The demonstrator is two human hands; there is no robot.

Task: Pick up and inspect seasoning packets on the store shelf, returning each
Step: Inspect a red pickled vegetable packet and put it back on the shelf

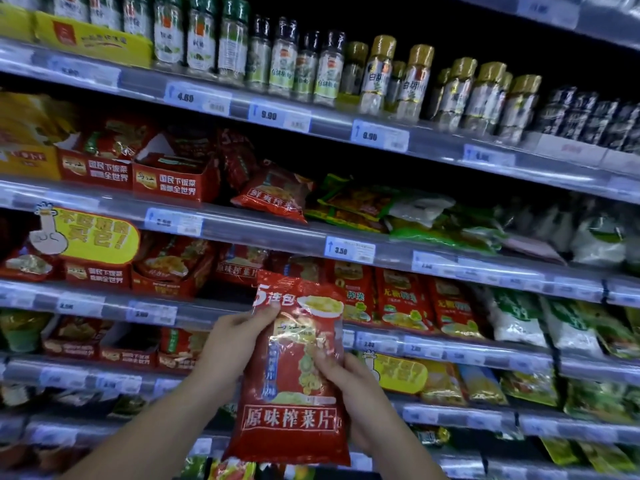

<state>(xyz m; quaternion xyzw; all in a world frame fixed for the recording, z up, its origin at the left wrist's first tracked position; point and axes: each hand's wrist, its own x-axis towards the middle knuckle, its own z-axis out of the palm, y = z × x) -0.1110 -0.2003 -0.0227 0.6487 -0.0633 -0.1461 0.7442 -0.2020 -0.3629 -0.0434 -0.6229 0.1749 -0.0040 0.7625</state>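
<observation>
I hold a large red packet with white Chinese lettering upright in front of the shelves, printed face toward me. My left hand grips its upper left edge, thumb on the front near the top. My right hand holds its right side, thumb pressed on the front at mid height. The packet's lower edge hangs free below both hands. It covers part of the shelf rail behind.
Several shelf levels with price tags run across the view. Spice jars line the top level. Red packets in display boxes fill the left, green and white bags the right. A yellow promo sign hangs left.
</observation>
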